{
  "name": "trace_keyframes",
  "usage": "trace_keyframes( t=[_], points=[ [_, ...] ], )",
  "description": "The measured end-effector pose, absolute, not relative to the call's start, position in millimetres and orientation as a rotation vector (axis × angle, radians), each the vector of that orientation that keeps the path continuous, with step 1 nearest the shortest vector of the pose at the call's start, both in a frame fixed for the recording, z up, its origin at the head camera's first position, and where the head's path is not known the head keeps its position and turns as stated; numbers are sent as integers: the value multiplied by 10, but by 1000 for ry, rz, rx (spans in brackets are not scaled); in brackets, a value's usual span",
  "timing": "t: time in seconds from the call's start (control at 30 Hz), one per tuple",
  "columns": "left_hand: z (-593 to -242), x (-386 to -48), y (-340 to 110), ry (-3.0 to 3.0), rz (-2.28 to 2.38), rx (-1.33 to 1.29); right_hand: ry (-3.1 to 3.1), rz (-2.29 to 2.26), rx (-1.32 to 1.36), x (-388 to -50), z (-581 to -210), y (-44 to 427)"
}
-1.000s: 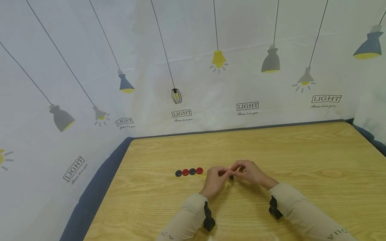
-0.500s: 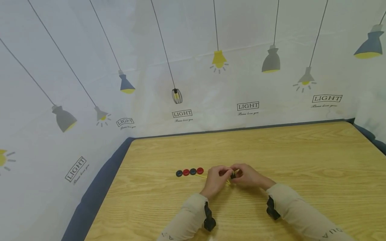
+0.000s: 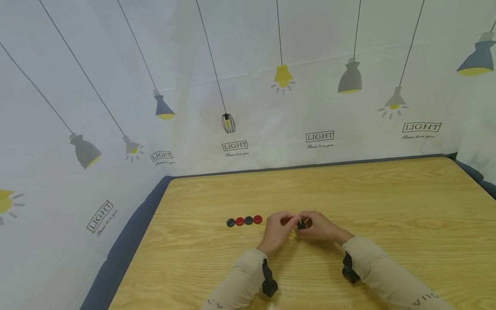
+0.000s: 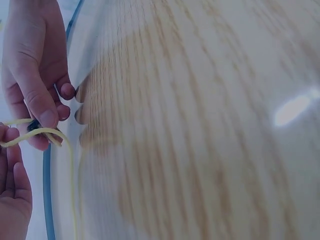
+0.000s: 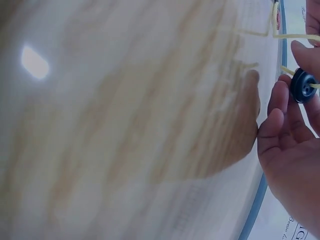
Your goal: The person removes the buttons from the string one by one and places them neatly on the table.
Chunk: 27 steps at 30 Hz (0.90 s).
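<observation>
A dark button (image 3: pixel 301 224) is held at the fingertips of my right hand (image 3: pixel 320 226). In the right wrist view a yellow cord (image 5: pixel 295 36) runs beside this hand, and a strand comes out through the holes of the button (image 5: pixel 303 86). My left hand (image 3: pixel 276 232) pinches the cord close to the right fingertips; the left wrist view has a loop of the cord (image 4: pixel 55 132) between both hands, with a length hanging down. In the head view, part of the cord (image 3: pixel 293 233) shows beneath the hands.
Left of the hands, several dark and red buttons lie in a touching row on the wooden table (image 3: pixel 201 267), among them a red button (image 3: pixel 258 219). Cord extends from the left hand toward this row. A printed wall covering (image 3: pixel 271 107) rises behind the table.
The dark button hung just under the meeting fingertips before; now it sits between the right fingers, just right of the left fingertips. My left hand has hardly moved.
</observation>
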<state>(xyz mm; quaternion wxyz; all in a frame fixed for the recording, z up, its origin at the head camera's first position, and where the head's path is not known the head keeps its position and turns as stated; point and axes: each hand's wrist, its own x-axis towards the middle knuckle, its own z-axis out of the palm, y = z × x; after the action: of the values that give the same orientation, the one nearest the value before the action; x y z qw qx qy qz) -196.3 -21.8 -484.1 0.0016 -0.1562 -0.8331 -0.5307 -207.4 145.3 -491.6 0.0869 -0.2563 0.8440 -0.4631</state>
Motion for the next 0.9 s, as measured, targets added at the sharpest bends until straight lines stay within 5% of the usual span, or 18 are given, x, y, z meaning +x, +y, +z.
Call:
trace_keyframes(
  t=[0.9],
  points=[
    [-4933, -1967, -302, -2599, -1609, -461, 2528, -1457, -691, -2064, -4932, 1493]
  ],
)
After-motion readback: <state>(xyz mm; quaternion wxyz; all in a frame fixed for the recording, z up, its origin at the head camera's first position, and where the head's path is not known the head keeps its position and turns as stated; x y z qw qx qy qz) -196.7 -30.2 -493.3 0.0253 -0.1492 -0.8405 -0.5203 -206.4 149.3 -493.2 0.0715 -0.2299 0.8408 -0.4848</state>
